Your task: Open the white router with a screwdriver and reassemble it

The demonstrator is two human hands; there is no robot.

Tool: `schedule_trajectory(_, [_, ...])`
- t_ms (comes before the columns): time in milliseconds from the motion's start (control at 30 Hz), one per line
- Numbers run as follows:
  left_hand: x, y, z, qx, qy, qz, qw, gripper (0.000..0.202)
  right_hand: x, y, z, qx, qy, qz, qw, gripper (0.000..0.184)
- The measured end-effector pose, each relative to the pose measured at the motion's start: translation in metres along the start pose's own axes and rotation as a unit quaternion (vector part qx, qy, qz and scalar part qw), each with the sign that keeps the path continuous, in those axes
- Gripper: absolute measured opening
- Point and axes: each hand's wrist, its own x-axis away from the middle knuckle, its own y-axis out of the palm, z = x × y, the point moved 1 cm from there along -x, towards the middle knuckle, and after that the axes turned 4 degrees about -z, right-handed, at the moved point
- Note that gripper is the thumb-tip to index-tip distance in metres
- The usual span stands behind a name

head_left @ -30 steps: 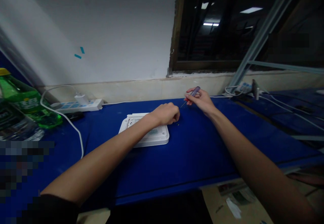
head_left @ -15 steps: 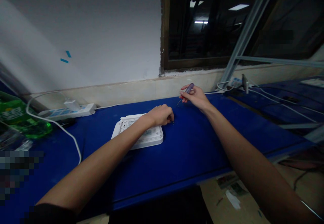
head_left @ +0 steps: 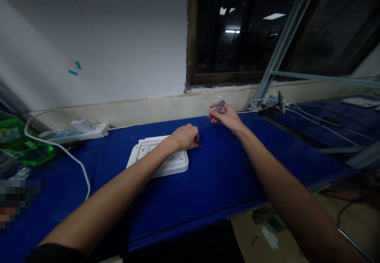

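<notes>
Right grip [head_left: 225,116] pinching screwdriver [head_left: 220,106], left hand [head_left: 186,137] — over white casing [head_left: 175,164]

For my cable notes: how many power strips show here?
2: a power strip against the wall at left on the blue bench, and a power strip further right. Others could be hidden.

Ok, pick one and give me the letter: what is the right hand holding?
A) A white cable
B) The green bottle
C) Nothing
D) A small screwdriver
D: the right hand pinches a small purple-handled screwdriver between thumb and fingers, its thin shaft angled down toward the blue tabletop.
</notes>
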Motion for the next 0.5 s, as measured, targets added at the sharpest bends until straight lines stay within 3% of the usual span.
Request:
schedule_trajectory(233, [0.001,0.0,0.007,0.015,0.004,-0.013,1.0,0.02,0.001,-0.001,-0.001,-0.002,-0.001,-0.005,1.0,0.048])
schedule_trajectory(500, [-0.011,0.009,0.007,0.017,0.024,0.019,0.999,0.019,-0.001,-0.001,0.0,0.004,0.003,-0.006,1.0,0.052])
